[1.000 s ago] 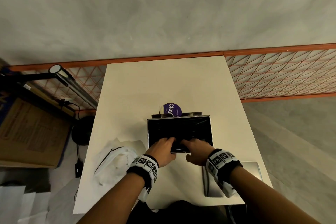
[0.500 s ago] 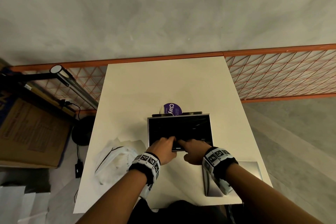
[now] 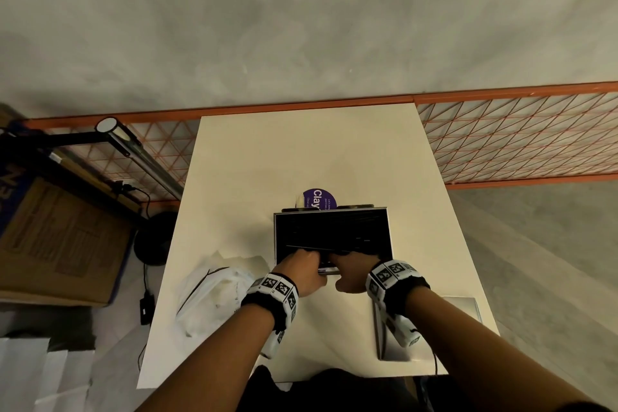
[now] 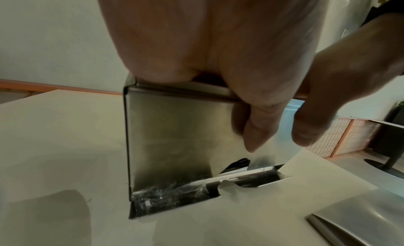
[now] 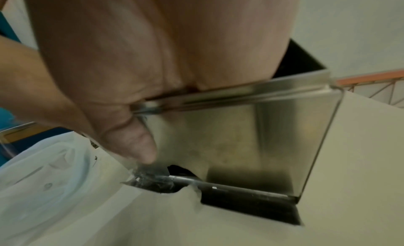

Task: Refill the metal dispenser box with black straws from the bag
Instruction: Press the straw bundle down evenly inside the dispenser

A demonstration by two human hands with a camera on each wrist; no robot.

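Note:
The metal dispenser box [image 3: 389, 227] stands open-topped in the middle of the white table [image 3: 301, 150], filled with black straws [image 3: 334, 231]. My left hand [image 3: 301, 269] and right hand [image 3: 351, 273] meet at its near rim. Their fingers dip over the rim among the straws and are hidden there. From the left wrist, my palm [image 4: 207, 42] lies on the rim and the thumb hangs down the steel front [image 4: 174, 137]. The right wrist view shows the same on the box [image 5: 251, 137]. More black straws lie in the bottom slot [image 5: 247, 203]. The white plastic bag [image 3: 217, 294] lies crumpled to the left.
A metal lid [image 3: 431, 328] lies flat at the table's near right corner. A purple-labelled item [image 3: 317, 199] stands just behind the box. Orange mesh fencing [image 3: 518, 137] runs behind the table, and a cardboard box [image 3: 57, 237] and lamp stand are off to the left.
Both hands have drawn slightly closer together at the near rim, and their fingers have tucked deeper into the box. The box, bag and lid have not moved.

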